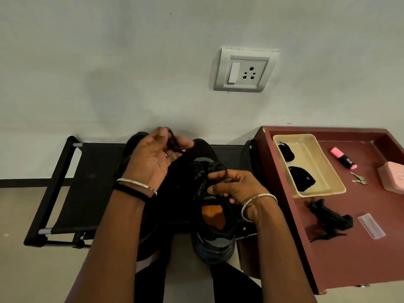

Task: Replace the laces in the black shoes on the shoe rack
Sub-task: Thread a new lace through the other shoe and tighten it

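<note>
Black shoe (216, 241), orange insole showing, toe toward the wall on the black rack (94, 176); dark lace (223, 167) raised in loose loops.

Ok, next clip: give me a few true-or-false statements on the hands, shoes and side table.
1. Both the left hand and right hand pinch dark lace. True.
2. The pink highlighter lies in the beige tray. False: it lies on the maroon table, outside the tray.
3. The shoe by the right hand has an orange insole. True.
4. The tray is empty. False: two black bundles lie in it.
</note>
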